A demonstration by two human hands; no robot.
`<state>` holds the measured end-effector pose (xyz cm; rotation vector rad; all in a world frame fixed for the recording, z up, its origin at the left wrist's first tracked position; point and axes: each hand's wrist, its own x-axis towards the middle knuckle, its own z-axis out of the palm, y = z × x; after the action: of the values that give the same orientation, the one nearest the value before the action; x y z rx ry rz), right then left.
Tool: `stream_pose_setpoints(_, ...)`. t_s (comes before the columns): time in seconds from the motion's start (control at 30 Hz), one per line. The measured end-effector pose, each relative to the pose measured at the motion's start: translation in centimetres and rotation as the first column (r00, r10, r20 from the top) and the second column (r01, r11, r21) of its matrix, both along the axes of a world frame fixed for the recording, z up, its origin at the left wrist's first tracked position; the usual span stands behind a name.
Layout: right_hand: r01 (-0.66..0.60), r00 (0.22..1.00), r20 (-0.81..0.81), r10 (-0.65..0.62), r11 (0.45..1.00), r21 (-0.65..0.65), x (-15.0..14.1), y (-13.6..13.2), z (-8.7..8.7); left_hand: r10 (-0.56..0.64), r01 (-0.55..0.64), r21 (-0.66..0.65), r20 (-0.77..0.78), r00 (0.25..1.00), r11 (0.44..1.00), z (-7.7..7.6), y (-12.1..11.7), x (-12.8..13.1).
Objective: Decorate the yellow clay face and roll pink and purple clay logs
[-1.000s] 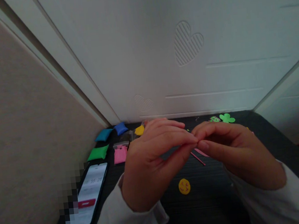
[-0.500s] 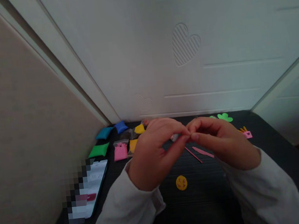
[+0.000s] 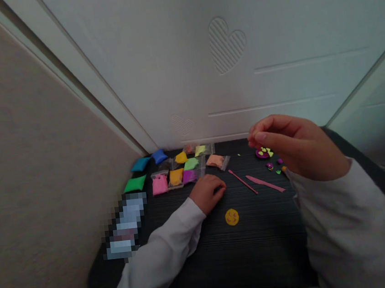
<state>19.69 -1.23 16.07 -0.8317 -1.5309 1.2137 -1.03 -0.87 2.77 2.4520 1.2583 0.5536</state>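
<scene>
My left hand [image 3: 208, 193] rests low over the dark table, its fingers curled in and nothing visible in them. It lies beside the bags of coloured clay, up and left of a round yellow clay face [image 3: 232, 217] with pinkish marks. Higher up at the right, my right hand [image 3: 287, 145] is raised with thumb and fingertips pinched together; whatever may be between them is too small or hidden. Below that hand are a purple clay disc with pale yellow pieces [image 3: 264, 153] and a pink clay knife [image 3: 265, 183]. A thin pink stick tool [image 3: 243, 181] lies between the hands.
Bags of pink clay [image 3: 160, 184], orange-yellow clay [image 3: 176, 177] and peach clay [image 3: 215, 161] lie at the back left. A green packet [image 3: 135, 184] and blue packet [image 3: 160, 156] are near the wall. A blurred-out phone [image 3: 127, 224] lies at left. A white panel [image 3: 156, 65] rises behind the table.
My hands, which met at the fingertips, have parted. The left has dropped down to the table; the right has moved up and slightly right, still pinched. The view has shifted a little.
</scene>
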Motion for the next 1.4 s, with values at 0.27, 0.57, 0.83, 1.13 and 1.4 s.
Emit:
stream_pose_setpoints(0.27,0.002,0.999,0.035,-0.003,0.999,0.043,0.1,0.0,0.3,-0.038,0.035,-0.036,-0.063,0.997,0.999,-2.4,0.9,-0.5)
stream_pose_setpoints(0.57,0.003,0.999,0.046,-0.004,0.999,0.037,0.2,0.0,0.4,-0.002,0.003,-0.104,0.007,1.000,0.995,-1.1,1.4,-1.1)
stream_pose_setpoints(0.83,-0.015,0.976,0.218,-0.010,0.993,0.115,-0.8,-0.4,0.2,0.249,-0.148,-0.206,0.661,0.708,0.967,4.7,0.8,0.9)
stream_pose_setpoints(1.13,-0.081,0.802,0.557,-0.215,0.885,0.459,-4.6,-3.1,0.1,0.210,0.007,-0.227,0.912,0.353,0.974,12.1,-0.6,4.3)
stream_pose_setpoints(1.4,-0.133,0.764,0.577,-0.287,0.806,0.577,-5.3,-4.6,0.1,0.236,-0.012,-0.246,0.911,0.338,0.969,12.1,-0.9,3.0)
